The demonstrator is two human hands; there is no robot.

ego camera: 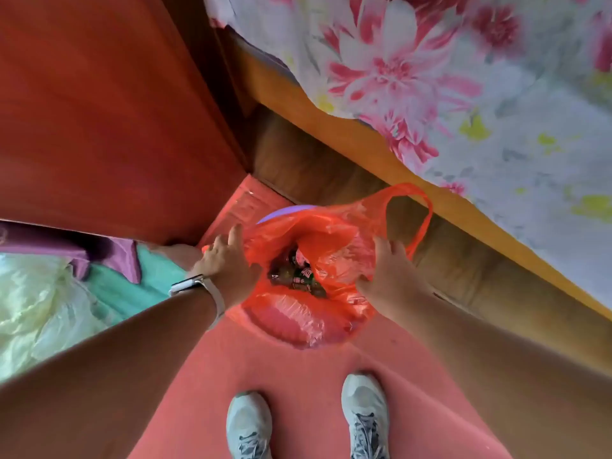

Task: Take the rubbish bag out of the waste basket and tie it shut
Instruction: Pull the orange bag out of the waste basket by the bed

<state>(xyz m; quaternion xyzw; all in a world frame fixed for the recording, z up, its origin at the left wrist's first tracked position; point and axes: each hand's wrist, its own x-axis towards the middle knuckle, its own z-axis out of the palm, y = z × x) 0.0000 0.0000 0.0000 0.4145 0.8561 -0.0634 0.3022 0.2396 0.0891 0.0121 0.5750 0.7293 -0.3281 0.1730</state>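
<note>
A red plastic rubbish bag (331,240) lines a round waste basket whose purple rim (284,212) shows at the far side. Dark rubbish (296,276) lies at the bottom of the bag. One bag handle (420,210) loops up free at the right. My left hand (225,260) grips the bag's left edge, a watch on its wrist. My right hand (387,270) holds the bag's right edge, thumb inside the opening.
The basket stands on a red floor (298,376) in a corner between a red-brown wooden cabinet (116,127) on the left and a wooden bed frame (364,144) with a floral sheet on the right. Cloth and plastic lie at the left. My two shoes are below.
</note>
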